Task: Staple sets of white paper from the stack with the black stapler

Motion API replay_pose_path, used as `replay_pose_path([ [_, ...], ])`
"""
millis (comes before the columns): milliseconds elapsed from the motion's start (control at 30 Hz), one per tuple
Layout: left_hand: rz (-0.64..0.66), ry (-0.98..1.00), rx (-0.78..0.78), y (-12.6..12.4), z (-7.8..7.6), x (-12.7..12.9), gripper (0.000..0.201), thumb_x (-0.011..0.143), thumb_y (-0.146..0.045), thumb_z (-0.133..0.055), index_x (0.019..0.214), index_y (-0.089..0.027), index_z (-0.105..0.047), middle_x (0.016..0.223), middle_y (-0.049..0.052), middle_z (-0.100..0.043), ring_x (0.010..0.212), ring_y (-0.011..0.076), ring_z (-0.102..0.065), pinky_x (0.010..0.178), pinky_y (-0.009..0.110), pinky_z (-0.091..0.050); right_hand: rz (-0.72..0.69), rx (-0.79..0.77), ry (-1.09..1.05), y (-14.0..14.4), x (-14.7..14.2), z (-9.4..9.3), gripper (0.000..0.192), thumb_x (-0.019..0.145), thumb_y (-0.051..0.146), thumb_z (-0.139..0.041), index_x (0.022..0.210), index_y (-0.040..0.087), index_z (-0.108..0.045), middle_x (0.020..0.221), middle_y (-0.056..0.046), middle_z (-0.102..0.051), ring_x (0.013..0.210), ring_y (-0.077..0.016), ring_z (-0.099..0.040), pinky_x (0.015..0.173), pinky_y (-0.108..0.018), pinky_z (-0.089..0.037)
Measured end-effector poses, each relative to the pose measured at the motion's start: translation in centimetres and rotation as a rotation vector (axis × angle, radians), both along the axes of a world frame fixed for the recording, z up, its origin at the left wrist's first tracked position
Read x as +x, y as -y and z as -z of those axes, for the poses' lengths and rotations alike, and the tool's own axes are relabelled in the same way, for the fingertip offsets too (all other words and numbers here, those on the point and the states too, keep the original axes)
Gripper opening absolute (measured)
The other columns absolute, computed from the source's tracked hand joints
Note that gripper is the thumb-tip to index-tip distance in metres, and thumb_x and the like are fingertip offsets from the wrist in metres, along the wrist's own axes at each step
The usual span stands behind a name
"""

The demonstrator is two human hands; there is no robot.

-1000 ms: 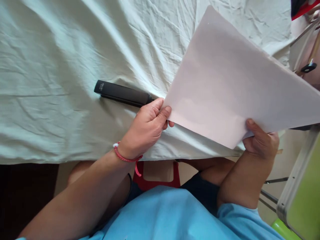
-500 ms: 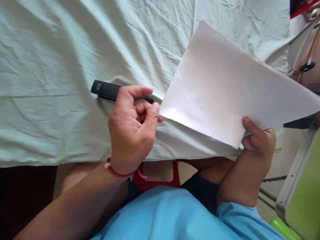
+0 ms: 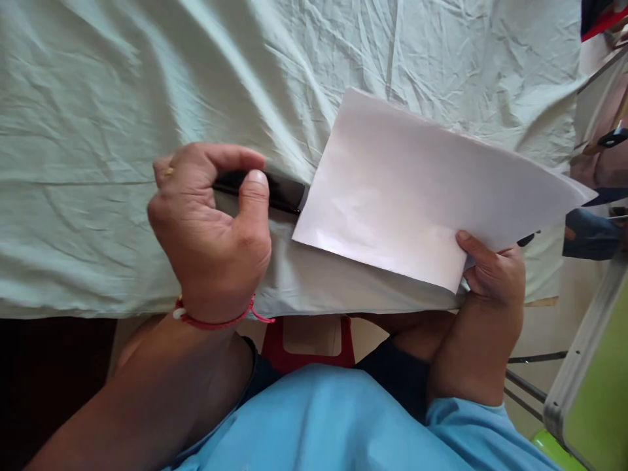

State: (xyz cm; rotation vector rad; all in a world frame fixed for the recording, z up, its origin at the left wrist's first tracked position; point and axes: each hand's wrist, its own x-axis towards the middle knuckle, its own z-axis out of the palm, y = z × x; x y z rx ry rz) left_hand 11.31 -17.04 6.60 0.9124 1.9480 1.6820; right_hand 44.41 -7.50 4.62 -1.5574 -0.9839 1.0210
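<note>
My left hand (image 3: pixel 210 229), with a red thread bracelet at the wrist, is closed around a long black stapler (image 3: pixel 282 191) that lies on the pale green cloth (image 3: pixel 98 98). Only the stapler's right end shows past my thumb. My right hand (image 3: pixel 490 275) grips the near right corner of a stack of white paper (image 3: pixel 422 196), thumb on top. The stack hangs low over the cloth, and its left corner almost meets the stapler's tip.
The wrinkled cloth covers the whole table and drapes over the near edge. A red stool (image 3: pixel 307 343) shows between my knees. A green and grey case (image 3: pixel 596 386) stands at the lower right. Dark objects and a metal frame crowd the right edge (image 3: pixel 601 140).
My left hand let go of the paper's left corner, moved left and closed on the stapler. The paper stack sank lower and flatter over the cloth in my right hand.
</note>
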Motion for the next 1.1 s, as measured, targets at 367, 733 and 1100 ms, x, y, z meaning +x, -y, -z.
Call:
replay_pose_path([
  [367, 0.162, -0.458, 0.077, 0.6, 1.5, -2.4, 0.015, 0.095, -0.018, -0.081, 0.106, -0.021, -0.09, 0.119, 0.008, -0.092, 0.129, 0.0331, -0.084, 0.136, 0.058, -0.053, 0.038, 0.035, 0.001, -0.4, -1.2, -0.1, 0.059, 0.044, 0.032, -0.113, 0.093, 0.02, -0.083, 0.099, -0.003, -0.087, 0.094, -0.0205, -0.08, 0.091, -0.037, -0.073],
  [733, 0.306, -0.542, -0.19, 0.9, 1.4, -2.7, 0.01, 0.108, -0.028, -0.075, 0.108, -0.034, -0.084, 0.133, -0.004, -0.09, 0.149, 0.0347, -0.076, 0.149, 0.073, -0.029, 0.044, 0.047, -0.033, -1.1, -0.9, 0.7, 0.063, 0.043, 0.032, -0.114, 0.097, 0.023, -0.082, 0.102, -0.001, -0.088, 0.095, -0.0207, -0.081, 0.09, -0.036, -0.074],
  [1100, 0.078, -0.571, -0.087, 0.2, 2.8, -4.6, 0.038, 0.071, -0.018, -0.088, 0.107, -0.029, -0.09, 0.141, 0.004, -0.084, 0.16, 0.042, -0.06, 0.147, 0.061, -0.038, 0.062, 0.121, 0.002, -0.7, -0.3, -0.1, 0.055, 0.052, 0.029, -0.11, 0.101, 0.019, -0.087, 0.106, -0.003, -0.089, 0.096, -0.0205, -0.083, 0.105, -0.041, -0.074],
])
